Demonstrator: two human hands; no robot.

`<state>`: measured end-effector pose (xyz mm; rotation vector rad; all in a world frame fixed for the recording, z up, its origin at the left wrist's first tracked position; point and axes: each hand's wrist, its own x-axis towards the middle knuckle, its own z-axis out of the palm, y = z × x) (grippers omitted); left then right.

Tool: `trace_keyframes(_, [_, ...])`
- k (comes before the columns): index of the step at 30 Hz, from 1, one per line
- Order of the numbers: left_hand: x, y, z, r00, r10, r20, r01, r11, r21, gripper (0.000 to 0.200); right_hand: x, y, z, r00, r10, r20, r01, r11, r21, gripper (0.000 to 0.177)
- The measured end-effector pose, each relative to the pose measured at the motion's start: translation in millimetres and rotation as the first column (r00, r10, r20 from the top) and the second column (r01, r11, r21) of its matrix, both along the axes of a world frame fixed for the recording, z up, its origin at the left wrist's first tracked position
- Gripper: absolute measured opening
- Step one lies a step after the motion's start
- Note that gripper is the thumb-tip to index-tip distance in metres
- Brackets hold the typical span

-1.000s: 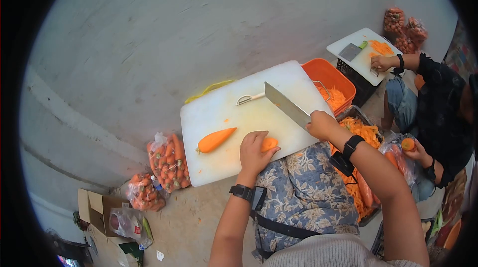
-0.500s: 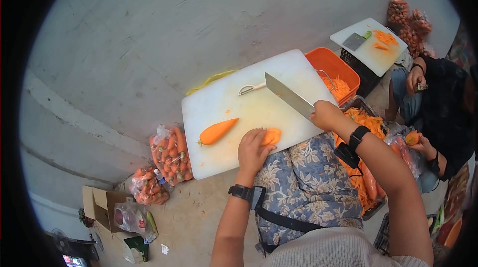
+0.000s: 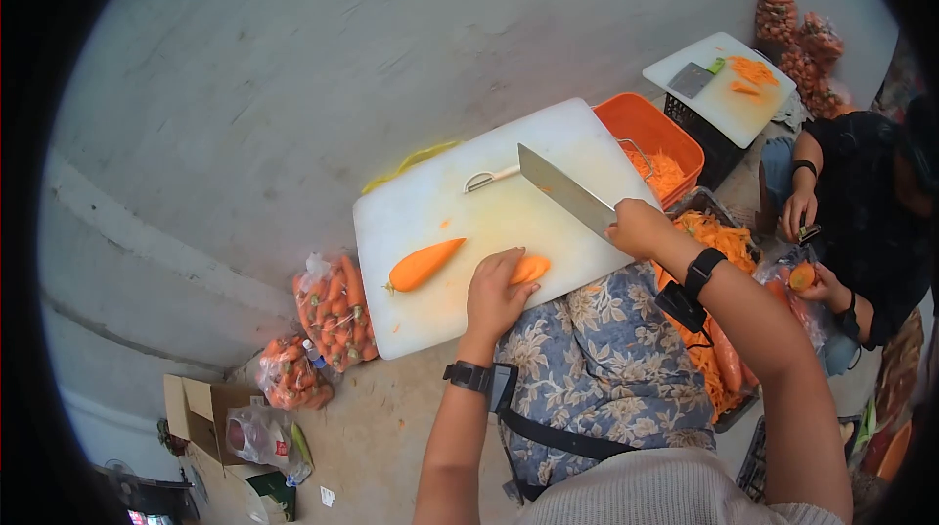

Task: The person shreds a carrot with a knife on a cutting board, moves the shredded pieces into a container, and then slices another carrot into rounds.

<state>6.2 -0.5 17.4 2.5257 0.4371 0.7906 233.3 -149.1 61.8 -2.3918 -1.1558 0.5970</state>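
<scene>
My right hand (image 3: 641,228) grips the handle of a broad kitchen knife (image 3: 565,190), its blade tilted up and left above the cutting board (image 3: 577,134). The blade is apart from the carrot pieces. My left hand (image 3: 496,292) is closed against the left end of the sliced carrot pieces (image 3: 530,270) near the board's front edge, hiding part of them. To its left lies a whole peeled carrot (image 3: 426,265), tip pointing up and right. Behind the knife tip rests a white-handled peeler (image 3: 489,179).
Bags of carrots (image 3: 335,310) stand left of the board. An orange bin (image 3: 693,148) and a crate of carrot shreds (image 3: 706,231) are at the right. A co-worker's hand (image 3: 800,212) holds a peeler beside a carrot (image 3: 802,276). Another cutting board (image 3: 753,114) stands behind.
The co-worker's hand with the peeler has moved down toward their carrot. My left hand and the carrot pieces have shifted only slightly; the knife stays raised in nearly the same place.
</scene>
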Motion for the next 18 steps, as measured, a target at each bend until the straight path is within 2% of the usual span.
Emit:
trace_keyframes(3, [1.0,1.7,-7.7,0.999,-0.031,-0.037,0.030,1.000,-0.007,0.036,-0.1,2.0,8.4,0.996,-0.052,-0.077,0.044,0.994,-0.101,0.030])
trace_keyframes(6, [1.2,2.0,-13.8,0.999,-0.045,-0.029,0.044,0.999,-0.018,0.035,0.2,1.6,7.7,0.994,-0.054,-0.099,0.046,0.995,-0.090,0.031])
trace_keyframes(12, [0.7,-7.3,-5.6,1.000,0.020,-0.005,-0.020,1.000,-0.024,0.034,-7.9,0.1,14.0,0.999,-0.042,-0.022,0.040,0.995,-0.091,0.029])
trace_keyframes(14, [0.4,-13.6,4.6,0.990,0.080,0.118,-0.089,0.993,0.071,0.031,-7.2,0.0,10.8,0.999,-0.047,-0.003,0.047,0.995,-0.084,0.029])
trace_keyframes(16, [-9.5,-16.0,-2.0,0.982,0.118,0.147,-0.128,0.990,0.062,0.031,-5.9,-1.9,1.3,0.998,-0.053,0.015,0.054,0.995,-0.082,0.029])
trace_keyframes(18, [-19.1,-16.2,-8.2,0.974,0.144,0.176,-0.155,0.987,0.052,0.031,-2.5,-5.6,-11.0,0.997,-0.003,0.072,0.002,1.000,0.005,0.028])
